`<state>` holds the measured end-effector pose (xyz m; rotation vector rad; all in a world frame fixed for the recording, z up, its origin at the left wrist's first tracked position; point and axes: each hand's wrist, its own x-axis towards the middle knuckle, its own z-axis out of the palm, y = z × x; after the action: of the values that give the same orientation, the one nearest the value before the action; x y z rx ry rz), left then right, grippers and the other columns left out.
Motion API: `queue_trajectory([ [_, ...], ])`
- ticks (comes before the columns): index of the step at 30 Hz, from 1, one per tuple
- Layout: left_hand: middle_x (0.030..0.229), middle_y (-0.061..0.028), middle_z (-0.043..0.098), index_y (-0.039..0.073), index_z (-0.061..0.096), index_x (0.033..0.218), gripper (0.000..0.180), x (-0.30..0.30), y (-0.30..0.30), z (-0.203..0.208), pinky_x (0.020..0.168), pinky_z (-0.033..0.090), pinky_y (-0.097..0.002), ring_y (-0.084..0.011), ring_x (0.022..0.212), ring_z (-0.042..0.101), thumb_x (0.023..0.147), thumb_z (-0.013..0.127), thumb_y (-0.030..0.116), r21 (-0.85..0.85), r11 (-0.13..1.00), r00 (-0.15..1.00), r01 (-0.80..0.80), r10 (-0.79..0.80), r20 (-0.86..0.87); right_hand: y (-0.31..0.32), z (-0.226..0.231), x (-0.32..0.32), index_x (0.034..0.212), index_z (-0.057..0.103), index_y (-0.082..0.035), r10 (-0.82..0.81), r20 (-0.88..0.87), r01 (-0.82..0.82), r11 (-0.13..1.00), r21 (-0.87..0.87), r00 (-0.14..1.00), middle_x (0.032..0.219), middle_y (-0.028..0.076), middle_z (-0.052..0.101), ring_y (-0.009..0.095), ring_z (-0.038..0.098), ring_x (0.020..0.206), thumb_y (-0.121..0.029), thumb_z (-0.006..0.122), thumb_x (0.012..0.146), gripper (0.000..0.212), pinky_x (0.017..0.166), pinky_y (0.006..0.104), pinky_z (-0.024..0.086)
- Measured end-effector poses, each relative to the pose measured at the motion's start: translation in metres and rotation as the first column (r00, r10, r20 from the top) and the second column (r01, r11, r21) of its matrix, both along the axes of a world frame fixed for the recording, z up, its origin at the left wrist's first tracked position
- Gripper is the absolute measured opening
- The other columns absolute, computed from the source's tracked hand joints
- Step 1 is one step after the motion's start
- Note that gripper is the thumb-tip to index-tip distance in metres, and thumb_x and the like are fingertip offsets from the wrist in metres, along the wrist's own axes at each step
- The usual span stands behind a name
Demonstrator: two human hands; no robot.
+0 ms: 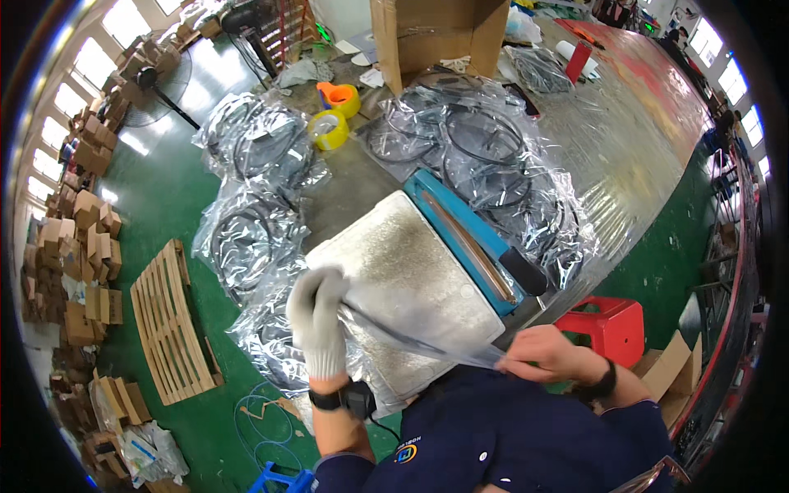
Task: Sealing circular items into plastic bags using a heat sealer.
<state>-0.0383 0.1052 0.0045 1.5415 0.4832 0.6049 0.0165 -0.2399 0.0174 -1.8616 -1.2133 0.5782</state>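
Note:
A clear plastic bag (419, 316) with a dark cable showing in it is stretched between my hands, blurred by motion. My left hand (319, 316), in a white knitted glove, is closed on its left side. The bare fingers of my right hand (542, 353) pinch the bag's right end. Beneath the bag lies a white foam board (382, 234). Along the board's right side stands a blue bag heat sealer (464, 238) with a black handle end. I cannot make out the bag's mouth.
Bagged coiled cables (255, 234) lie left of the board, more bagged cables (485, 135) at the far right. Tape rolls (329, 130) and a cardboard box (440, 37) stand beyond. A red stool (612, 324) is at the right, a wooden pallet (168, 324) on the left floor.

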Motion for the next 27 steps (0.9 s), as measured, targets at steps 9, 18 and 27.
queue_trajectory([
  [9,0.096,-0.0179,0.072,0.012,0.072,0.11,0.029,0.17,-0.062,-0.144,0.085,0.052,-0.0413,-0.0313,0.093,0.07,0.091,0.062,0.031,0.2,0.822,0.623,0.533,-0.222,-0.75,-0.044,-0.156,0.027,0.088,0.068,-0.002,-0.711,-0.644,0.478,0.686,-0.548,0.283,0.079,0.006,0.07,0.014,0.068,0.072,-0.021,0.055,0.1,0.027,0.064,0.0273,0.051],
  [18,0.107,-0.0178,0.071,0.011,0.068,0.114,0.035,0.193,-0.062,-0.136,0.089,0.052,-0.0424,-0.0343,0.103,0.067,0.093,0.06,0.037,0.116,0.847,0.575,0.519,-0.245,-0.78,-0.007,-0.024,0.093,0.133,0.055,-0.006,-0.488,0.116,0.497,0.864,-0.078,0.865,0.139,0.011,0.053,0.031,0.052,0.123,-0.039,0.062,0.091,0.054,0.102,0.0437,0.04],
  [27,0.104,-0.0224,0.069,0.007,0.068,0.113,0.036,0.194,-0.057,-0.137,0.088,0.051,-0.0446,-0.0383,0.101,0.066,0.095,0.056,0.035,0.215,0.864,0.673,0.456,-0.177,-0.718,0.021,-0.129,0.059,0.15,0.043,-0.016,-0.197,0.568,0.471,0.791,-0.39,0.799,0.155,0.001,0.039,0.028,0.034,0.141,-0.055,0.066,0.084,0.079,0.114,0.0451,0.026],
])
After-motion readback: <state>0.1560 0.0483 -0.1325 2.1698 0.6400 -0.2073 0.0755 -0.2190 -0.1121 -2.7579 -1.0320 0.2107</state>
